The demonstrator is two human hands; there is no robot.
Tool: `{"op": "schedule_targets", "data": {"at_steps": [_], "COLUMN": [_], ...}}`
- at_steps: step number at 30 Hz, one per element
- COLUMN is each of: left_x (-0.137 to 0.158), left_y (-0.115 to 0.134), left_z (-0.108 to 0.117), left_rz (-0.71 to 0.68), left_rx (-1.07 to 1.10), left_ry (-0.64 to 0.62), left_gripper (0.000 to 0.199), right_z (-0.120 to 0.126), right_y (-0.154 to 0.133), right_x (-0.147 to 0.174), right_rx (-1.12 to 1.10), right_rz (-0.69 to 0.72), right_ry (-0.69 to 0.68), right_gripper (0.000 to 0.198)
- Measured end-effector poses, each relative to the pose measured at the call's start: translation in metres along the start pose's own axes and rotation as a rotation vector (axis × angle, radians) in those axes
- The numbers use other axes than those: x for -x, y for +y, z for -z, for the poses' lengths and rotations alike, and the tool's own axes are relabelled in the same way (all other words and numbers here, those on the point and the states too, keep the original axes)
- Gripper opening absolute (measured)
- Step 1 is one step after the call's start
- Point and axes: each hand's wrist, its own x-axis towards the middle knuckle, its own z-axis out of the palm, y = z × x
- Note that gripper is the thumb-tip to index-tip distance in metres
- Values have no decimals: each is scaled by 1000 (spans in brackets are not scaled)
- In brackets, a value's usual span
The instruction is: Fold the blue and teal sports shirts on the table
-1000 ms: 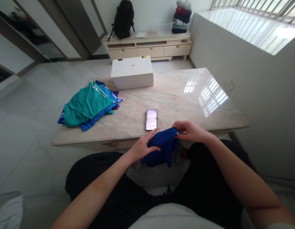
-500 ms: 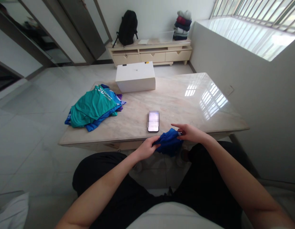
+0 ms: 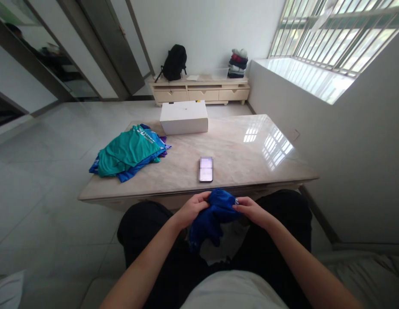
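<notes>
The right hand (image 3: 251, 210) has drawn back from over the table (image 3: 231, 148) toward the lap. It pinches one side of the blue cloth (image 3: 220, 209); the left hand (image 3: 193, 208) grips the other, cloth hanging between and below them. Beyond both lies the phone (image 3: 206, 169).

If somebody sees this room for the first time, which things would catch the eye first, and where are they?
Probably the bright blue cloth, held by the left hand and the right hand on the near side of the table. Next would be the green garment topping the clothes heap at the table's left, then the white box towards its far edge.
</notes>
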Motion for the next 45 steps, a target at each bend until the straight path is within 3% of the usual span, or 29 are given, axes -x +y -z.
{"op": "schedule_targets", "data": {"at_steps": [6,10,14,16,19,22,24,26,29,31,34,36,37,40,42,45], "left_x": [31,37,40,41,35,5,-32,-83,-162,-200,-221,-217,-213,-203,-203,-207], "left_y": [12,10,-6,-18,-29,-11,27,87,209,298,407,445,452,425,378,283], "left_z": [-3,-10,-24,-29,-30,-22,-17,-14,-19,-31,-54,-67,-72,-73,-63,-41], "left_rz": [-84,-85,-140,-116,-49,-78,-132,-223,-403,-619,-913,-1038,-1066,-1052,-1001,-815], "left_rx": [-136,-37,19,-9,-83,-145,-168,-164,-273,-449,-740,-861,-917,-1066,-1139,-1252], "left_ry": [99,212,200,221,264,240,221,243,292,340,446,488,489,444,415,394], "left_gripper": [51,70,93,82,49,47,52,56,51,36,26,18,15,13,13,21], "right_z": [-29,-46,-55,-55,-45,-19,6,35,73,87,92,93,93,104,120,149], "right_y": [-12,-35,-46,-43,-36,-52,-92,-159,-297,-393,-504,-542,-550,-528,-484,-385], "right_x": [33,41,42,41,35,18,-1,-22,-42,-40,-20,-5,0,4,-3,-20], "right_rx": [-11,9,10,-22,-47,16,59,68,63,93,161,241,293,431,476,635], "right_rz": [191,242,284,299,297,348,430,535,679,797,1004,1163,1220,1230,1176,1012], "right_ry": [203,232,299,326,364,470,540,564,661,702,693,612,571,532,541,601], "right_gripper": [43,52,57,56,52,47,44,38,13,6,16,19,19,24,25,18]}}
